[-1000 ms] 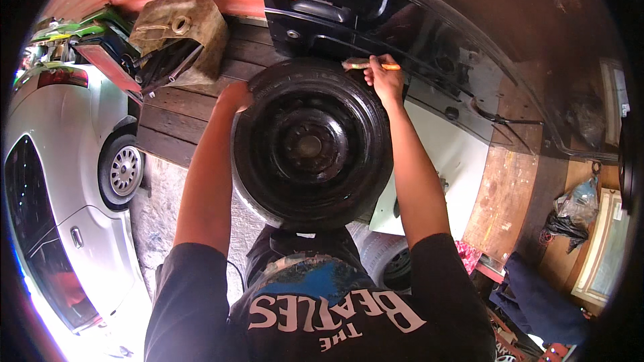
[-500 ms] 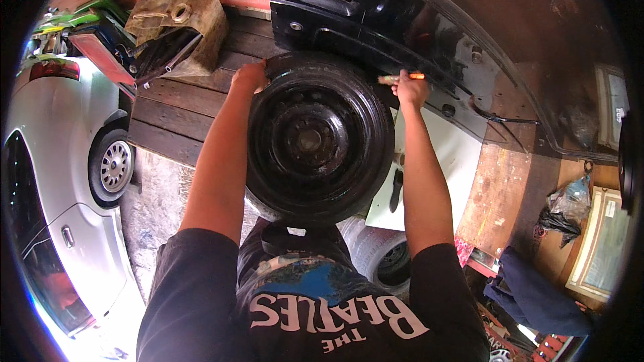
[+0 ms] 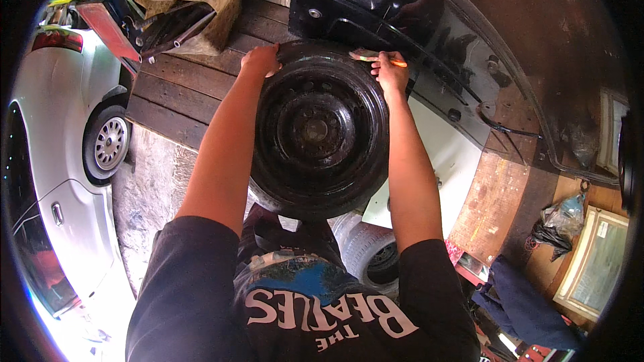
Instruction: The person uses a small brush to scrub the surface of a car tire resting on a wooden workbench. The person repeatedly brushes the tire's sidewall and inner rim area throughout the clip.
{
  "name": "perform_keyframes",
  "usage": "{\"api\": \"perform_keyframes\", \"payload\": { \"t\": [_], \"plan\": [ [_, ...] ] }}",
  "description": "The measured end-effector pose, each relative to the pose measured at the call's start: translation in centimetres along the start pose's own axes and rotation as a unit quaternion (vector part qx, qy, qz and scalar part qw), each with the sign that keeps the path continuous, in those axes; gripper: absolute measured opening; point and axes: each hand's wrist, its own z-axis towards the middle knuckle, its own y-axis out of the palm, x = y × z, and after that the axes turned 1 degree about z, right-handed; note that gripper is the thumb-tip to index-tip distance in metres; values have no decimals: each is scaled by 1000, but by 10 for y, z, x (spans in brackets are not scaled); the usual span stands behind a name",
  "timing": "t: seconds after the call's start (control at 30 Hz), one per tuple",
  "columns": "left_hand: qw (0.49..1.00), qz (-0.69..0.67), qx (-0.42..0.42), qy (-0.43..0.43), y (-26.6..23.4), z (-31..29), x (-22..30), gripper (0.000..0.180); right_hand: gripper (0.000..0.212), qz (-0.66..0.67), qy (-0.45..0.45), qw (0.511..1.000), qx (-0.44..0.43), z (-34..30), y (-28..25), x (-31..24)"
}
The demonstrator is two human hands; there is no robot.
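Note:
A black wheel with its tyre (image 3: 282,174) stands in front of me, its dark rim (image 3: 312,131) facing me and glossy in places. My left hand (image 3: 261,62) grips the tyre at its upper left edge, the fingers partly hidden behind it. A paintbrush (image 3: 397,63) with an orange-tipped handle is pinched in my right hand (image 3: 391,75). The brush's bristles (image 3: 361,55) lie at the tyre's upper right edge; whether they touch the rubber I cannot tell.
Wooden planks (image 3: 178,97) lie behind the wheel, with a cut-open plastic jerrycan (image 3: 225,17) holding rods. Black car panels (image 3: 355,10) lean at the back. A silver car (image 3: 70,181) stands left, another tyre (image 3: 362,248) sits below, and a white panel (image 3: 429,141) is at right.
My right hand has brought the brush leftward and up, from beside the tyre to its upper right edge. My left hand still holds the tyre, and the whole view has shifted slightly.

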Motion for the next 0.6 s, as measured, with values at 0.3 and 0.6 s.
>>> {"api": "perform_keyframes", "payload": {
  "t": [0.3,0.6],
  "plan": [
    [1000,-25,6,-17,-10,-5,9,70,19,-175,65,982,43,6,-97,19],
    [996,-61,1,-64,-18,-10,5,59,40,-645,-117,749,-90,-11,-96,-2]
  ]
}}
